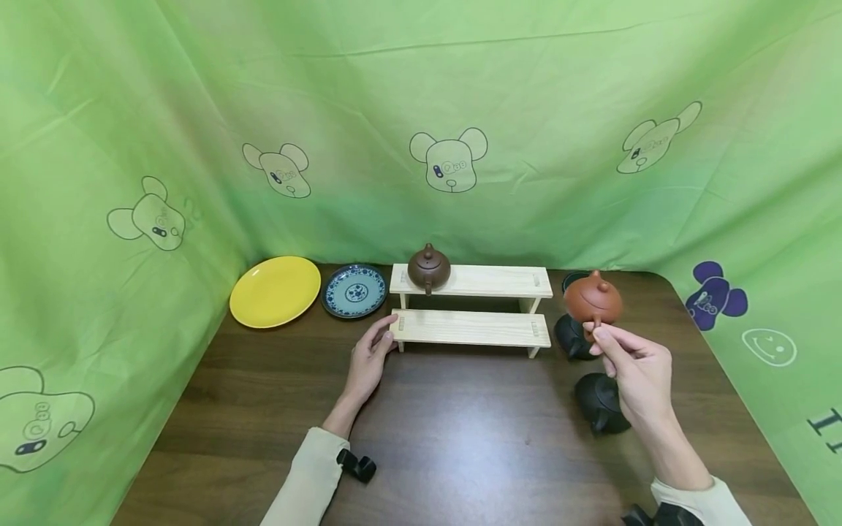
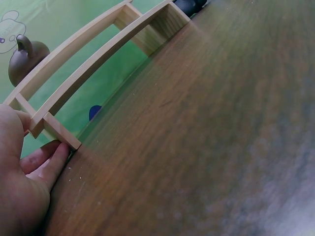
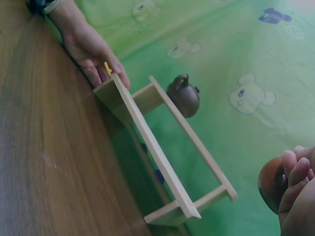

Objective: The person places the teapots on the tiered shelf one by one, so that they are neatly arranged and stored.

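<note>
Cloth (image 1: 355, 95), green, hung behind the counter (image 1: 460, 438). Counter's wood spread between the sleeves (image 1: 309, 467), up to the two-tier wooden stand (image 1: 470, 329); left hand (image 1: 367, 361) grasped stand's lower-left end. Yellow plate (image 1: 275, 292) and blue plate (image 1: 355, 291) sat left of it; right wrist view gave only a yellow sliver. Right hand (image 1: 641, 372) pinched the reddish-brown teapot (image 1: 592, 298), raised, overlapping black teapots (image 1: 600, 402) in head view, near counter's right edge. Brown teapot (image 1: 429, 269) stood on upper tier, handle loop clear in wrist views, edge-on in head view.
</note>
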The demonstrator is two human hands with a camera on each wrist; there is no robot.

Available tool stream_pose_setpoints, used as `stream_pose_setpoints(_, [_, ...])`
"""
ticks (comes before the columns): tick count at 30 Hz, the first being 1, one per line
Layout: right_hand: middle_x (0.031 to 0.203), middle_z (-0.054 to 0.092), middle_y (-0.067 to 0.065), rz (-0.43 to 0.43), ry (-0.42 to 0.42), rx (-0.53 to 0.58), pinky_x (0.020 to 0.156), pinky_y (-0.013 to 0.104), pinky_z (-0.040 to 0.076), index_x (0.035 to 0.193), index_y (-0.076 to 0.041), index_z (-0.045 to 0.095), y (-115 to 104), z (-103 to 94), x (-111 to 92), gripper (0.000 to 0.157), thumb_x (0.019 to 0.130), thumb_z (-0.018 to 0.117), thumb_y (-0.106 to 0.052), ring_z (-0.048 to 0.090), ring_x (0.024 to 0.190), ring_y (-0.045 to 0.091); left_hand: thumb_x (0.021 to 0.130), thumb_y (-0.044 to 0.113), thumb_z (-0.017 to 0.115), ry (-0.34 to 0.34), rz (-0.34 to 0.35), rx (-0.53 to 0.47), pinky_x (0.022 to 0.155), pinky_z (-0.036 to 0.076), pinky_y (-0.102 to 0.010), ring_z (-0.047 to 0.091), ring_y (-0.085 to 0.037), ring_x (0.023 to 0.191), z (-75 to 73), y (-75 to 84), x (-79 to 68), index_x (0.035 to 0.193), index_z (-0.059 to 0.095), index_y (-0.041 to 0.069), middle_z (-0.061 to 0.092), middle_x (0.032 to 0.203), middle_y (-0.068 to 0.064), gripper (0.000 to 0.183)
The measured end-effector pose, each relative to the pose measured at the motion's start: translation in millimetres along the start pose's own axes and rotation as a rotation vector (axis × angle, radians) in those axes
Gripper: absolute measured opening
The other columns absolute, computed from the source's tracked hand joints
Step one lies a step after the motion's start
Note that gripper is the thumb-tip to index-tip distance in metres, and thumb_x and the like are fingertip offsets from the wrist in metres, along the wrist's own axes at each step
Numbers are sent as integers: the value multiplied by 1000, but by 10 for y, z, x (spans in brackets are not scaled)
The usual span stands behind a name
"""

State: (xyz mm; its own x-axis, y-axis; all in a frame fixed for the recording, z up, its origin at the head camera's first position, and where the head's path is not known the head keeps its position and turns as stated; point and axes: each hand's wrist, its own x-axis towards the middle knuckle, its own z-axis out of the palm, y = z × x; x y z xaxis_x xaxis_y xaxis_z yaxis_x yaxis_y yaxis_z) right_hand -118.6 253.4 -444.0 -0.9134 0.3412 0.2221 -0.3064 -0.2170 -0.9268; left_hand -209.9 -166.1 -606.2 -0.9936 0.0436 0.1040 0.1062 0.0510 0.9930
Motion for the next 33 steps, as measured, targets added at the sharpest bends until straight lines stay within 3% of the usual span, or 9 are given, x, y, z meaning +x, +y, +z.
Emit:
stream_pose_setpoints(4, [91,84,5,9,-11,-1,47,29,17,80,11,78,20,91,24,25,102,67,17,43,44,5,117,21,60,1,33,10,106,63,-33,70,-26,130,10,26,-13,151,68,31,65,155,1,36])
stream_pose_setpoints(10, [90,84,3,21,-11,-26,44,13,33,86,10,81,75,218,74,21,103,69,14,48,47,2,117,21,59,11,66,23,104,64,-32,72,-23,127,21,59,-33,151,69,26,66,153,-3,35])
stream_pose_setpoints(14, [89,83,1,25,-9,-46,45,10,37,90,9,82,120,293,104,18,103,70,12,49,49,2,117,20,60,8,90,10,104,65,-35,72,-24,127,21,60,-41,152,69,19,65,153,-9,36])
stream_pose_setpoints(22, [87,82,2,26,1,-86,45,10,35,94,10,82,220,424,158,12,102,76,4,47,49,1,117,21,61,6,77,12,103,64,-31,71,-22,127,12,43,-31,151,69,25,66,153,-3,36])
stream_pose_setpoints(27, [83,81,-1,40,-24,-84,46,10,36,96,7,84,265,500,206,11,102,75,5,47,51,1,117,21,60,10,107,21,102,65,-33,72,-24,124,18,73,-53,152,69,20,65,154,-8,36])
stream_pose_setpoints(33, [77,78,-1,42,-33,-112,46,10,36,99,6,85,309,577,275,10,102,76,4,47,51,0,117,19,59,25,77,15,102,65,-31,72,-18,122,38,97,-53,151,69,20,66,153,-6,35])
